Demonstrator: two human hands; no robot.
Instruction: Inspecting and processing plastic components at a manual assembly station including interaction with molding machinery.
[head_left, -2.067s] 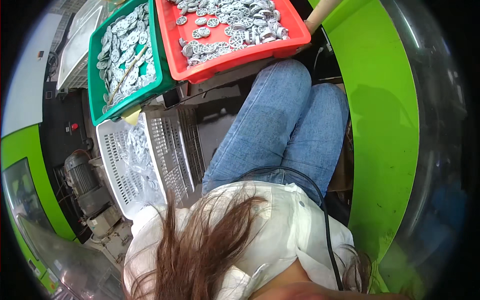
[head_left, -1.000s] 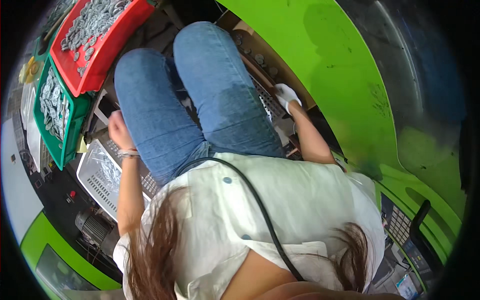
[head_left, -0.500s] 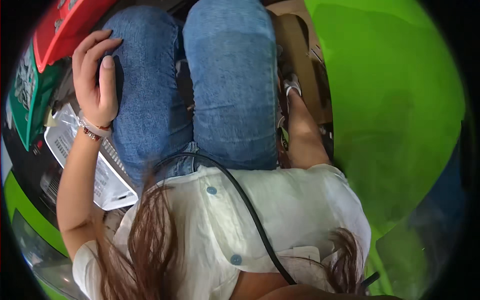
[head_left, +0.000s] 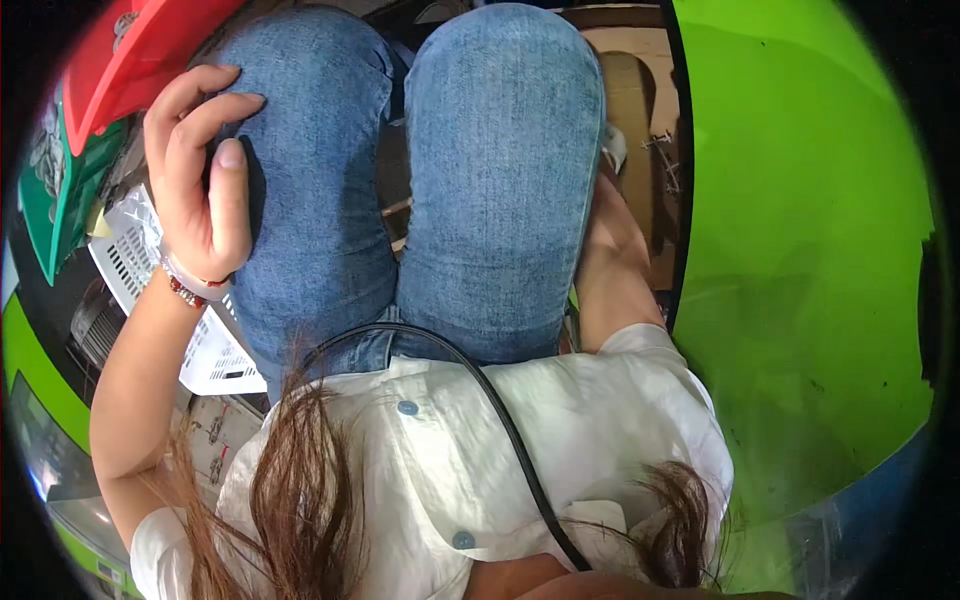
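My left hand (head_left: 205,170) rests against the outer side of my left jeans leg (head_left: 310,180), fingers spread and slightly curled, holding nothing. A beaded bracelet and a pale band circle its wrist. My right forearm (head_left: 622,265) reaches down beside my right jeans leg (head_left: 500,180). That leg hides the right hand and its fingers. Close to where the arm disappears, a small white thing (head_left: 616,148) shows, too covered to name. Beyond it is a brown cardboard box (head_left: 632,95), with small thin metal parts (head_left: 668,165) at its right side.
A red bin (head_left: 130,60) and a green bin (head_left: 75,190) with small grey parts stand at upper left. A white slotted basket (head_left: 215,355) lies left of my leg. A bright green panel (head_left: 800,250) borders the right. A black cable (head_left: 490,390) crosses my lap.
The view has shifted, with my knees now further right. My right arm has moved further behind the right leg. My left hand stays on the left leg.
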